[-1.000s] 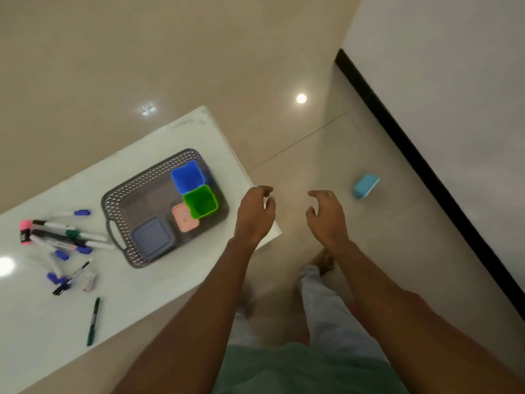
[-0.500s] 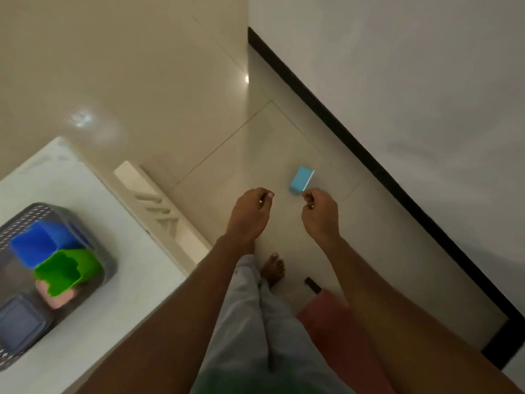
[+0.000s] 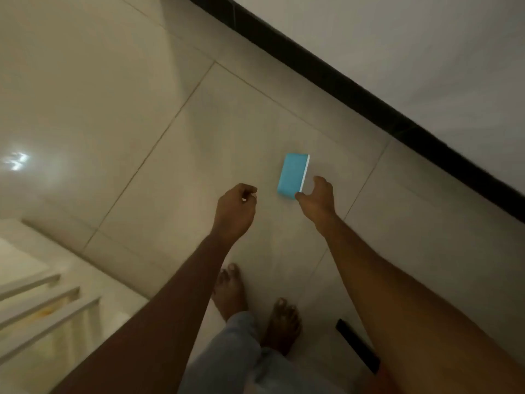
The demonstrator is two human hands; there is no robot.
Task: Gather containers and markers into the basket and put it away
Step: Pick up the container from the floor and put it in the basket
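Note:
A light blue rectangular container [image 3: 292,176] lies on the tiled floor near the wall. My right hand [image 3: 316,198] reaches down to its near right corner, fingers spread, thumb and fingertip at its edge but not closed around it. To the left of the container my left hand [image 3: 235,209] hangs in the air, loosely curled and holding nothing. The basket and the markers are out of view.
The white table's edge and frame [image 3: 42,302] show at the lower left. A black skirting strip [image 3: 355,92] runs along the white wall behind the container. My bare feet [image 3: 255,305] stand on the floor, with a dark flat object [image 3: 358,345] beside them.
My view has swung away from the table, so the basket and markers have left the frame. Both hands have dropped toward the floor, and my right hand has reached the blue container.

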